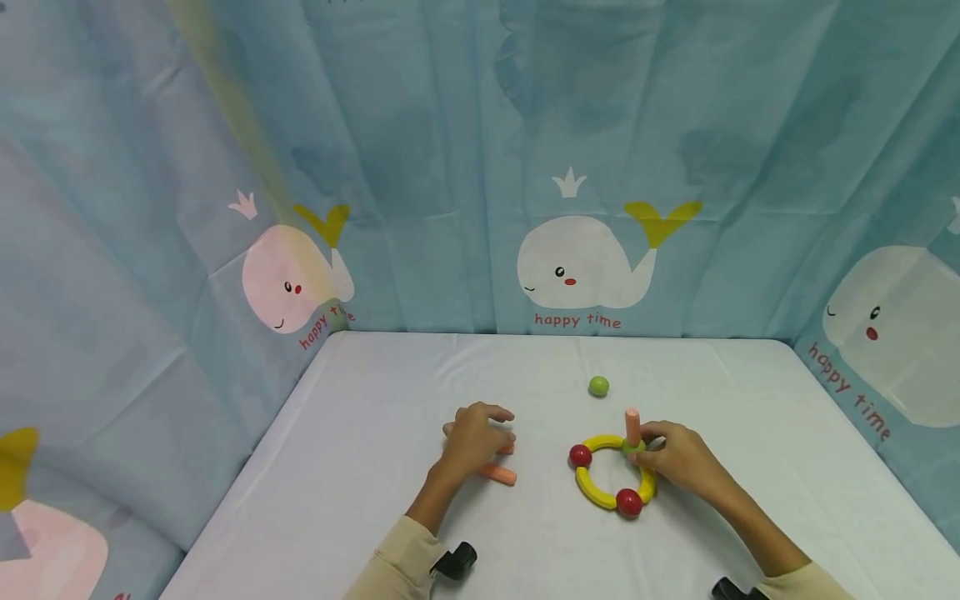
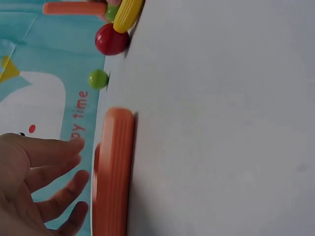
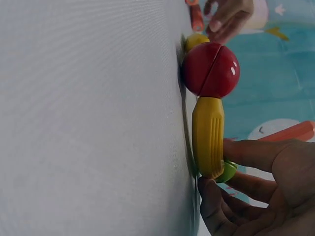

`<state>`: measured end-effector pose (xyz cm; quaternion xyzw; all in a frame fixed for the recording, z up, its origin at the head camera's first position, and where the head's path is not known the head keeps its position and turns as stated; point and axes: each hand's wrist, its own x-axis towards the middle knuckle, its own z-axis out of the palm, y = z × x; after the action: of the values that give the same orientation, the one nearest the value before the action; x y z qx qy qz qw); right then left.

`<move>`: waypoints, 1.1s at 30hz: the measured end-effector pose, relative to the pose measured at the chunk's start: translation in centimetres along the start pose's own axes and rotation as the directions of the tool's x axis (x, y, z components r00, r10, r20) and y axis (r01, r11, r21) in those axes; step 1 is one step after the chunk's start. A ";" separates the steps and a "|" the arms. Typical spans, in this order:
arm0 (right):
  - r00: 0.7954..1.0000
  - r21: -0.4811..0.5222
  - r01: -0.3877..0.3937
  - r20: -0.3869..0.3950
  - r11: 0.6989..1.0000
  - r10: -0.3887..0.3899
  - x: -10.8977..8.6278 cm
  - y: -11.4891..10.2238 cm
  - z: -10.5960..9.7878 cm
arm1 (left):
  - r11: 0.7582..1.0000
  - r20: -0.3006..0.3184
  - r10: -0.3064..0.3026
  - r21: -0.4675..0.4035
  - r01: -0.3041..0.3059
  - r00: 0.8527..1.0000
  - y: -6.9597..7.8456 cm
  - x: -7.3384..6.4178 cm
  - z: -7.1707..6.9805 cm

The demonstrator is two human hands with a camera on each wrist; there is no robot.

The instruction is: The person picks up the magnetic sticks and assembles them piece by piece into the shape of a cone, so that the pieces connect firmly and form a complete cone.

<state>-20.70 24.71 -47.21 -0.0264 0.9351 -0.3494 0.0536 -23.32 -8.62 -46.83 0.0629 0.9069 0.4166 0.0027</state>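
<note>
My right hand (image 1: 681, 454) pinches a ring of yellow curved rods (image 1: 594, 492) joined by balls. Its fingers are at the green ball (image 1: 633, 447) on the ring's far right side; in the right wrist view they press at the end of a yellow rod (image 3: 208, 137). From that green ball an orange rod (image 1: 632, 425) sticks up. Two red balls (image 1: 628, 502) sit in the ring as well. Over at the left, my left hand (image 1: 474, 440) hovers with loosely spread fingers above loose orange rods (image 1: 498, 474), partly hiding them. Nothing is between its fingers in the left wrist view.
A loose green ball (image 1: 598, 386) lies beyond the ring on the white table (image 1: 555, 550). Behind and beside the table hangs a blue curtain (image 1: 435, 167) with printed whales. Black wrist cameras (image 1: 456, 562) sit on both forearms.
</note>
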 end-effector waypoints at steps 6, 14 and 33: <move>1.000 -0.026 -0.012 -0.014 1.000 0.012 -0.3 0.5 -0.3 | 0.996 0.075 -0.027 0.083 0.021 0.997 -1.0 -0.3 -1.6; 0.998 0.017 -0.054 0.014 0.998 0.054 -0.8 0.7 -0.9 | 0.993 0.163 -0.011 0.121 -0.009 0.987 -2.3 -0.6 -2.8; 0.992 0.129 -0.115 0.058 0.985 0.109 -2.1 1.2 -1.1 | 0.995 -0.023 0.097 0.013 -0.097 0.995 -2.0 0.4 -0.8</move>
<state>-18.72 26.49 -47.01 0.0210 0.9081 -0.4063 0.0987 -23.98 -10.49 -47.77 0.1020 0.9053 0.4114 -0.0285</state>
